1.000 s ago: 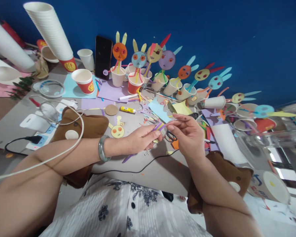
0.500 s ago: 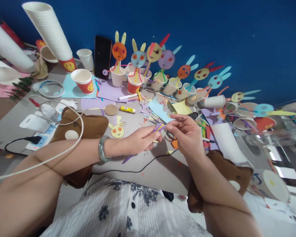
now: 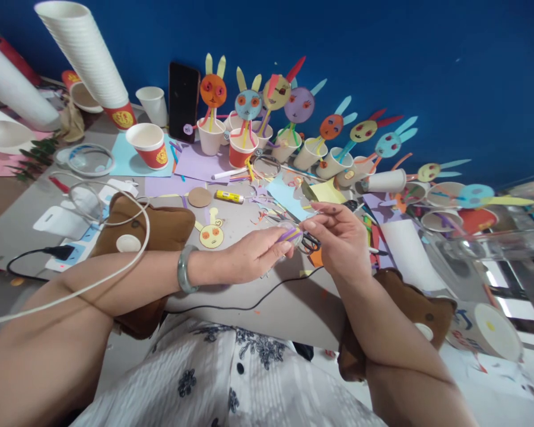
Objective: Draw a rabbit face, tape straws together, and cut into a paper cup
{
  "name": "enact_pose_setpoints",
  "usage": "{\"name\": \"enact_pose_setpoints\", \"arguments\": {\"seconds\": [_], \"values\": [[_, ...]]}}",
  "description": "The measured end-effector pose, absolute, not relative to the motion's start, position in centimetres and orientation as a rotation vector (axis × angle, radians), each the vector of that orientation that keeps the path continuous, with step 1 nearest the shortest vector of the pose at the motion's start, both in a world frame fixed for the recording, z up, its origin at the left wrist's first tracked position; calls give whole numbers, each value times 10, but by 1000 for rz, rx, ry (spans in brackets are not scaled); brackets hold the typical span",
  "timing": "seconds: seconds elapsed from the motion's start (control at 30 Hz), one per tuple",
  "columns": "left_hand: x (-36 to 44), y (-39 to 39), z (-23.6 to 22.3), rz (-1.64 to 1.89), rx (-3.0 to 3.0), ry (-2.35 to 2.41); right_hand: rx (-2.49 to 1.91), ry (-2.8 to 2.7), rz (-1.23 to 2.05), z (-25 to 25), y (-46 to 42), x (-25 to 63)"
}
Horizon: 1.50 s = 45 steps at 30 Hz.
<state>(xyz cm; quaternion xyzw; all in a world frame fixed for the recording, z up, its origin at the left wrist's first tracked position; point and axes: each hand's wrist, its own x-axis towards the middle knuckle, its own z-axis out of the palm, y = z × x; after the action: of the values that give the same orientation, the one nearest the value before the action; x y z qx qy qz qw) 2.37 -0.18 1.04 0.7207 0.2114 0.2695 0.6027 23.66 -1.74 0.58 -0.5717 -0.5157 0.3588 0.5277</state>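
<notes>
My left hand (image 3: 253, 255) is closed on purple and yellow paper strips (image 3: 290, 235), pressing them between thumb and fingers above the middle of the table. My right hand (image 3: 340, 240) meets it from the right, its thumb and forefinger pinched at the strips' far end while the other fingers stay loosely curled. Dark-handled scissors (image 3: 310, 242) lie just beneath the right fingertips. Left of the hands lies a yellow paper rabbit head (image 3: 211, 236) with orange eyes. A yellow glue stick (image 3: 229, 197) and a brown paper disc (image 3: 200, 197) are behind it.
Paper rabbits in cups, such as an orange one (image 3: 213, 90), line the blue wall. A tall cup stack (image 3: 86, 53) leans at the left beside a phone (image 3: 183, 102). A white cable (image 3: 93, 290) crosses my left forearm. Brown cushions (image 3: 149, 225) lie under both arms.
The strips have turned slightly in my left hand, and the purple tail that hung below it no longer shows. Both hands remain almost in place.
</notes>
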Motion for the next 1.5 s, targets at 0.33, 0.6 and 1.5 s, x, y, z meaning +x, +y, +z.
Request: {"name": "enact_pose_setpoints", "arguments": {"seconds": [0.33,0.6,1.5], "values": [[21,-5,14,543,1913,434,-1318,-1079,999,15,-11,246],[21,11,10,810,1613,664,-1255,-1265,926,19,-24,232],[13,28,25,788,1887,652,-1352,-1860,921,35,-24,235]]}}
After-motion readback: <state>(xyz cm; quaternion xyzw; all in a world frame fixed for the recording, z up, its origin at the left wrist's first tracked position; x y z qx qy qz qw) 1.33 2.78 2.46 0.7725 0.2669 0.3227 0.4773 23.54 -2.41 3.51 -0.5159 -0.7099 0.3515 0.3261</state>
